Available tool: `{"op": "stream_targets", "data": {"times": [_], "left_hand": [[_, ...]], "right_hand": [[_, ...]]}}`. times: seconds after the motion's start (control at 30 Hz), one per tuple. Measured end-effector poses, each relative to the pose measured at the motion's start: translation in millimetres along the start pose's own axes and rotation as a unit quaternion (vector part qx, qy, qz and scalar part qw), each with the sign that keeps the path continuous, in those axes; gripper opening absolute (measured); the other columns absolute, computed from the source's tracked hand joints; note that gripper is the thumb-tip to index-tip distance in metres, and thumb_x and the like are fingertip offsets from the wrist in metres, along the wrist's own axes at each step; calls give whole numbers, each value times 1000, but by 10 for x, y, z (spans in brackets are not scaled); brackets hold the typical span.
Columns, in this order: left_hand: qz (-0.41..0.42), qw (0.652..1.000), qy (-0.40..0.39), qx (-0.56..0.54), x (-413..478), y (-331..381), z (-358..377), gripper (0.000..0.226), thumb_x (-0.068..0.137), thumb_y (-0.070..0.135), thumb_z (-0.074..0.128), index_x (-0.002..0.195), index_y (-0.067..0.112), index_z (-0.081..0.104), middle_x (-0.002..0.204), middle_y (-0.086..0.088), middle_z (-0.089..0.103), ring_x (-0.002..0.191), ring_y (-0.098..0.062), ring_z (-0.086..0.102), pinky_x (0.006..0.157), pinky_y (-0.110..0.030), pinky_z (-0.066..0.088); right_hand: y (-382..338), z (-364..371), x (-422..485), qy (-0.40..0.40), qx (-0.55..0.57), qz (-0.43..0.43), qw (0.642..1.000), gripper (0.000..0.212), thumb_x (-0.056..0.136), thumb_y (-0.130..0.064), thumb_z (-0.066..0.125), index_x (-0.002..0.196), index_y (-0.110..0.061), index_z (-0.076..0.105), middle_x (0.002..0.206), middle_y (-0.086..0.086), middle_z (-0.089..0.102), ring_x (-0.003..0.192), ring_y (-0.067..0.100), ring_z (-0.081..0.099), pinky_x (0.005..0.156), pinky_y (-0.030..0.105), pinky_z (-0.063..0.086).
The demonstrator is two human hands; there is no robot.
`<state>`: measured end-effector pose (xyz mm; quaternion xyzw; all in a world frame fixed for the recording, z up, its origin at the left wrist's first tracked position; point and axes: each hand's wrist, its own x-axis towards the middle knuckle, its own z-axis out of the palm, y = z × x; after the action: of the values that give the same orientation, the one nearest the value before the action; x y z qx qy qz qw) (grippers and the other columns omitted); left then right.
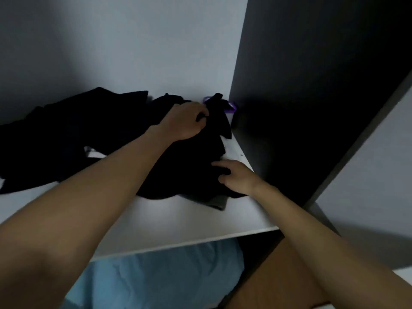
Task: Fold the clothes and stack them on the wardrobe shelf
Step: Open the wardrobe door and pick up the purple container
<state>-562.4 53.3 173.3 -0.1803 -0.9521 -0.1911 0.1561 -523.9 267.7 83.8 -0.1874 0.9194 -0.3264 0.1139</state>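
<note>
Pinching black garment far corner: left hand fingers curled | right hand fingers gripping near edge | on shelf

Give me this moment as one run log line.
black garment: crumpled on shelf | left hand: pinches its far end | right hand: on its near edge, grip unclear | dark clothes: heaped at left

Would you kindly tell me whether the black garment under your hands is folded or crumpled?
Crumpled: the black garment lies bunched in an irregular heap with uneven edges.
</note>
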Motion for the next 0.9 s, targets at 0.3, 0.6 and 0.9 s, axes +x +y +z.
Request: {"op": "stream_targets", "data": {"times": [0.3, 0.6, 0.9], "left_hand": [[-58, 953, -288, 79, 1035, -608, 628, 37, 95, 45, 51, 128, 30, 55, 139, -3, 54, 132, -29, 46, 107, -41, 26], [-75, 935, -339, -73, 1252, -711, 438, 15, 72, 18, 56, 70, 16, 70, 83, 1, 72, 72, -14, 63, 71, -27, 48], [-292, 903, -64, -308, 1854, -1076, 704, 34, 93, 22, 47, 105, -3, 66, 115, -24, 67, 95, -34, 65, 70, -27, 42]], "right_hand": [[11, -386, 656, 212, 105, 118, 964, 16, 68, -27, 59, 66, -30, 75, 72, 0, 74, 83, 25, 72, 86, 47, 57], [-314, -777, 1450, 324, 83, 100, 937, 18, 86, -19, 61, 98, -13, 73, 100, 6, 74, 96, 21, 66, 83, 29, 50], [-274, -804, 2088, 243, 260, 252, 900, 41, 92, -32, 53, 123, -6, 62, 106, 11, 68, 81, 24, 62, 64, 27, 44]]}}
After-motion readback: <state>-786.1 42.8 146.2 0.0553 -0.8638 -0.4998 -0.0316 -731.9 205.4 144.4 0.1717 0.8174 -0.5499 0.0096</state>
